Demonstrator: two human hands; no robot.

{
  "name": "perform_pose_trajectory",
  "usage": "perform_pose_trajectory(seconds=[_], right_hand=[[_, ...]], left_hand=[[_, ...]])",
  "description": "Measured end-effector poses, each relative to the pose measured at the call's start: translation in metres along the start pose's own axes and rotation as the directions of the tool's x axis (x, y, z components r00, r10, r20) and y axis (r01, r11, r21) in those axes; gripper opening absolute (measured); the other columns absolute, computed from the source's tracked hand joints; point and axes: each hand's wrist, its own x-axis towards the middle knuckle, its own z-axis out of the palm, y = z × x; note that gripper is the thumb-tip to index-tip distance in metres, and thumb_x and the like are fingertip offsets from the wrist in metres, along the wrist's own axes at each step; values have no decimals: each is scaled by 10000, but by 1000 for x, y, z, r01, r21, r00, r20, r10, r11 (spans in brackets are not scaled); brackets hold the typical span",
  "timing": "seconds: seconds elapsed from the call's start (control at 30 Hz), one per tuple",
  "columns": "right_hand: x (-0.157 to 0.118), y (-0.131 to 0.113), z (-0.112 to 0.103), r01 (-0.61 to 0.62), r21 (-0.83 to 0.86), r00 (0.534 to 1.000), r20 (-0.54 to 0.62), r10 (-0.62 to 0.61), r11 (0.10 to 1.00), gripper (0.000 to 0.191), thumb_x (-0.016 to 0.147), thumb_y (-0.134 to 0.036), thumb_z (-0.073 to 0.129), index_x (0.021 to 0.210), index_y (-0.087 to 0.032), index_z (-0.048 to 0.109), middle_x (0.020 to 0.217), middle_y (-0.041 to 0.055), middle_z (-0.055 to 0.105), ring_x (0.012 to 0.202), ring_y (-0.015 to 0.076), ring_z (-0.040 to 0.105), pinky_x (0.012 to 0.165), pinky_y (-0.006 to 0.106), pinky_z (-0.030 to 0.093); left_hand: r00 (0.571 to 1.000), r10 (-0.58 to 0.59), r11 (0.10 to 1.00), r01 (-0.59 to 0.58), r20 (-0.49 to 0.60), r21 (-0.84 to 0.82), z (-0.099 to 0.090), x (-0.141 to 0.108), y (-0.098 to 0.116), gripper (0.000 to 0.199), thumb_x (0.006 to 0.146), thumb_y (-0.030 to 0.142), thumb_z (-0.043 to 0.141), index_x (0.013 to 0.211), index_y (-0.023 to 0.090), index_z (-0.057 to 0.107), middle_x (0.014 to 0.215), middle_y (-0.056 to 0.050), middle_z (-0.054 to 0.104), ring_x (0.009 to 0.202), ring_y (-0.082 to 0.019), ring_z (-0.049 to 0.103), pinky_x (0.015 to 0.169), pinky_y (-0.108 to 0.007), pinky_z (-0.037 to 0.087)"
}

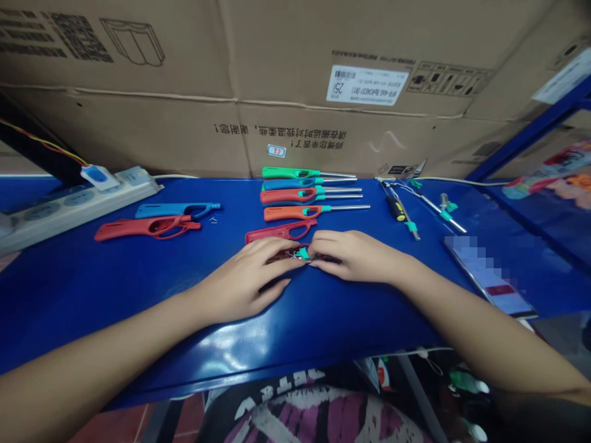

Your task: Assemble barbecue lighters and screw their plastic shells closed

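At the middle of the blue table, my left hand [252, 274] is closed round a red lighter half, largely hidden under its fingers. My right hand [353, 255] pinches at a small teal part [302, 253] that lies in this red half, close to the left fingertips. Just beyond the hands lies another red shell half [281, 231]. Farther back is a stack of lighters with metal tubes, among them an orange one [290, 213] and a green one [289, 173]. To the left rest a blue shell [173, 211] and a red shell [143, 228], with tiny screws [213, 220] beside them.
A white power strip [74, 206] runs along the left. On the right are a black and yellow screwdriver [396, 208], metal tubes with teal parts [436, 206] and a phone [489, 277]. Large cardboard [286, 80] stands behind the blue table [184, 344].
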Motion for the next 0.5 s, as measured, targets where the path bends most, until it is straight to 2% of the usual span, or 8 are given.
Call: perform_pose_trajectory(seconds=[0.27, 0.5], right_hand=[[1, 2, 0, -16, 48, 1000, -22, 17, 999, 103, 997, -199, 525, 1016, -180, 625, 1008, 58, 661, 842, 162, 610, 718, 266, 453], [-3, -2, -7, -35, 67, 999, 17, 34, 997, 131, 976, -167, 548, 1017, -176, 671, 1026, 62, 664, 898, 171, 639, 777, 277, 486]], left_hand=[[1000, 6, 1000, -6, -3, -20, 5, -1, -4, 422, 999, 211, 507, 1418, 240, 545, 1405, -125, 534, 1305, -255, 528, 1095, -445, 481], [1000, -6, 1000, 6, 5, -28, 4, -3, -4, 417, 1002, 226, 509, 1417, 232, 551, 1395, -125, 546, 1300, -257, 536, 1092, -449, 490]])
